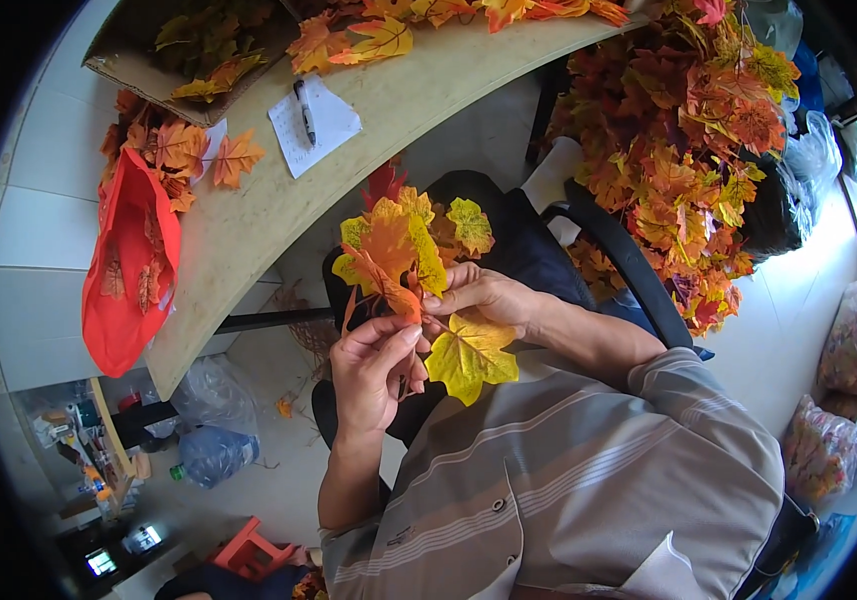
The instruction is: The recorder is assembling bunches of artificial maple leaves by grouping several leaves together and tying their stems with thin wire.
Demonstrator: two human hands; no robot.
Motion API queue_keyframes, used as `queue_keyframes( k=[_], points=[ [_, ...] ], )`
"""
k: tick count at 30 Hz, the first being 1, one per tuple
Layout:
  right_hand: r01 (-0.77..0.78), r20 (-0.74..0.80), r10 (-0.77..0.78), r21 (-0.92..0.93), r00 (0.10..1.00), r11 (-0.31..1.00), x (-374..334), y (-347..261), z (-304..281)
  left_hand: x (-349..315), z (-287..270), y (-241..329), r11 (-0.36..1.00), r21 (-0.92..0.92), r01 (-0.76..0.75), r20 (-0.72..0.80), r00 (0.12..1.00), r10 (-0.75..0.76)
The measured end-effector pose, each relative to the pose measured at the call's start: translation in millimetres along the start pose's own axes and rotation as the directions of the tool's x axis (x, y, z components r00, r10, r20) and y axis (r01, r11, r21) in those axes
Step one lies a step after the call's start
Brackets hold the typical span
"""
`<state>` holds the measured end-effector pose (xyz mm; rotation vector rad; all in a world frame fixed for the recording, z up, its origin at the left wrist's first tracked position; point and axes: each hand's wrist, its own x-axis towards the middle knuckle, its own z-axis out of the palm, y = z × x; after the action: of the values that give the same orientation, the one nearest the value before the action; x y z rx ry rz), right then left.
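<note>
Above my lap I hold a small bunch of artificial autumn leaves point(389, 245), orange, yellow and a little red. My left hand point(367, 372) is closed, thumb and fingers pinching the base of an orange leaf. Close beside it, my right hand point(494, 298) is also closed, its fingertips pinching the bunch near the stems. A yellow maple leaf point(471, 355) hangs below the right hand, toward my shirt. The stems between my fingers are mostly hidden.
The curved table point(224, 225) ahead bears paper point(314, 130) with a pen point(305, 112), a cardboard box point(134, 45) of leaves and more loose leaves. A red bag point(129, 270) hangs at its left edge. Right of the chair armrest point(629, 260) rises a large leaf pile point(669, 170).
</note>
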<state>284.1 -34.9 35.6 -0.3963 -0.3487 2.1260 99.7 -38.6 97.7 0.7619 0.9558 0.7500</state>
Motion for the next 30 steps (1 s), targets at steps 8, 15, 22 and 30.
queue_keyframes(
  k=[8, 15, 22, 30],
  points=[
    [-0.001, 0.006, 0.001, -0.011, 1.000, 1.000, 2.4, -0.4, -1.7, 1.8, -3.2, 1.3, 0.999, 0.012, 0.040, 0.026, 0.999, -0.040],
    [-0.016, -0.033, 0.014, -0.075, 0.999, 0.997, 3.2, 0.7, -5.4, 2.2, -7.6, 0.6, 0.997, 0.060, 0.056, 0.023, 0.998, -0.057],
    [-0.033, -0.014, 0.032, -0.112, 0.999, 0.993, 4.7, -1.9, -7.5, 3.1, -5.2, 1.2, 0.992, 0.110, 0.060, 0.008, 0.998, -0.061],
    [-0.034, 0.001, 0.035, -0.196, 0.999, 0.980, 9.2, -1.3, -16.1, 6.1, -6.6, 1.1, 0.990, 0.133, 0.046, 0.019, 0.999, -0.049]
  ],
)
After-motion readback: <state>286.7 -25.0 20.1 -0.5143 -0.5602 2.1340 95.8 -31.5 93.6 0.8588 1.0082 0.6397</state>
